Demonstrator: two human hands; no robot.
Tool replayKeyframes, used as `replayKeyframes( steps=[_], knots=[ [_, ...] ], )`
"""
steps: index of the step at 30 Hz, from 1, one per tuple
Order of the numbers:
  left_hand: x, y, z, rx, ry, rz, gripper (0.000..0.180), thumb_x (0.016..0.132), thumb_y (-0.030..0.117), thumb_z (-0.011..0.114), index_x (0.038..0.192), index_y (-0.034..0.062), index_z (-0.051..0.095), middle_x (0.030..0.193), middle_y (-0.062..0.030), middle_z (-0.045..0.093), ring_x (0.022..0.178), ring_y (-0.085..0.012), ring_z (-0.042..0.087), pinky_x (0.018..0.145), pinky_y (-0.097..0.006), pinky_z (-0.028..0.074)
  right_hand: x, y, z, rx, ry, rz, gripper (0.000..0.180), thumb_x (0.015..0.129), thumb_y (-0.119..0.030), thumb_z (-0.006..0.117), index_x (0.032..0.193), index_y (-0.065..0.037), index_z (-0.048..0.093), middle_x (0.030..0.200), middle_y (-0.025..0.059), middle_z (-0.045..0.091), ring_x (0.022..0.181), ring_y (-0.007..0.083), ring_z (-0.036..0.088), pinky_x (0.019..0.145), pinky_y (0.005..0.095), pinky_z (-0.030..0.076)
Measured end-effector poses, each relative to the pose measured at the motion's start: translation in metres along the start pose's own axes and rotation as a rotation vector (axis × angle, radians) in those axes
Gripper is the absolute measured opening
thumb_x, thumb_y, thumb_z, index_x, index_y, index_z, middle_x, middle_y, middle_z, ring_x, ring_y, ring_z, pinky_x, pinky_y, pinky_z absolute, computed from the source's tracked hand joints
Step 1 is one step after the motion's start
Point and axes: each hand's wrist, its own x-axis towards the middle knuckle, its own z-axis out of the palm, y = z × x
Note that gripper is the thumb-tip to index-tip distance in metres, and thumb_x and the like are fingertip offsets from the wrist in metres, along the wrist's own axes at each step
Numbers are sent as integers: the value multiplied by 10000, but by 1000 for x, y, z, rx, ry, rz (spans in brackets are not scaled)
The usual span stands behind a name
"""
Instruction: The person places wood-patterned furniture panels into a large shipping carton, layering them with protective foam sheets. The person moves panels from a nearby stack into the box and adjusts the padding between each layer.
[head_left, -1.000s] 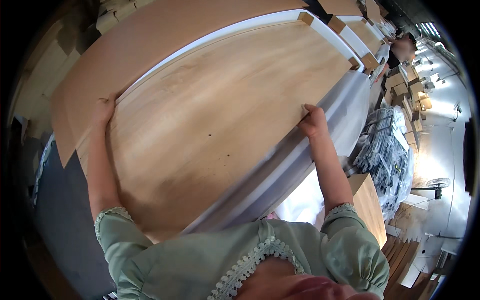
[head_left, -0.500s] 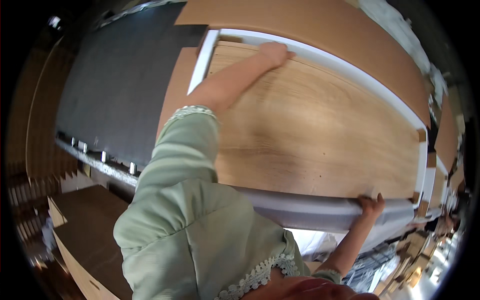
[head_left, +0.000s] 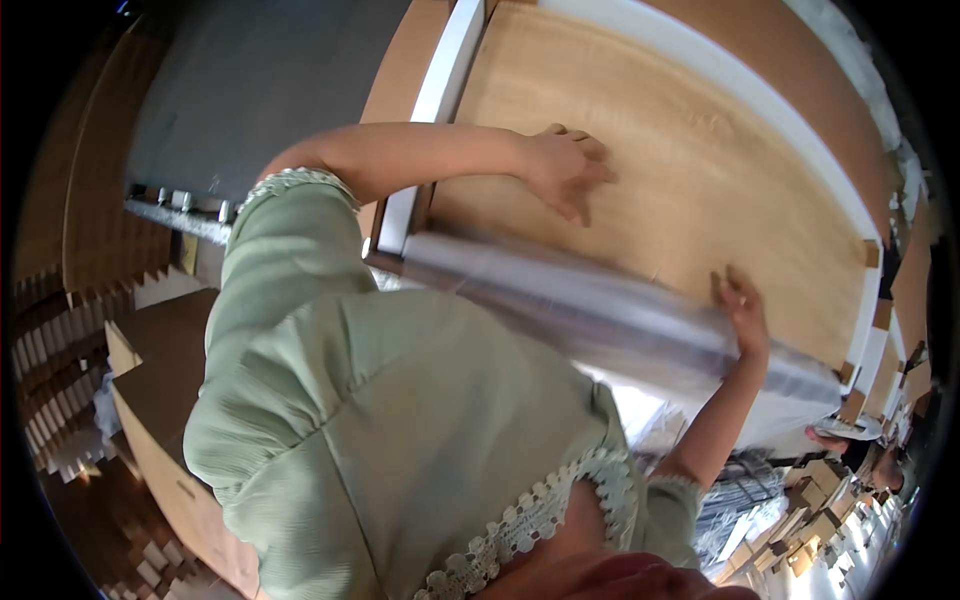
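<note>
A large wood-grain panel lies in a cardboard box between white foam strips. My left hand is open over the panel's left half, its fingers loosely spread and holding nothing; whether it touches the surface I cannot tell. At the panel's near edge, my right hand is open, with its fingers stretched over the wood. One white foam strip borders the panel's left end, and another foam strip runs along its far side. Greyish wrapping covers the near side of the box, blurred by motion.
To the left is a dark conveyor-like surface with small metal rollers at its near edge. A cardboard carton stands at lower left. Cardboard flaps spread beyond the box. Another person shows at far right, among stacked boards.
My left hand has left the panel's far edge and come nearer, over its surface. My right hand has gone from the near edge onto the wood. The whole view has shifted.
</note>
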Motion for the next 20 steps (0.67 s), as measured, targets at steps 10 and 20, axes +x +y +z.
replayKeyframes(
  steps=[10,20],
  knots=[
    [-41,48,41,550,2,15,673,751,453,585,1315,162,360,1354,-137,323,1255,-324,298,1029,-579,147,52,77,-42,115,106,474,762,726,-313,631,1354,-98,257,1246,167,433,1021,327,499,655,497,491],
    [-21,83,10,381,-199,-333,556,783,414,569,1254,146,443,1145,-101,538,1018,-249,554,911,-568,324,35,23,-31,303,422,211,683,768,-193,541,1371,-84,238,1234,184,436,1007,329,502,708,497,455]
  ],
)
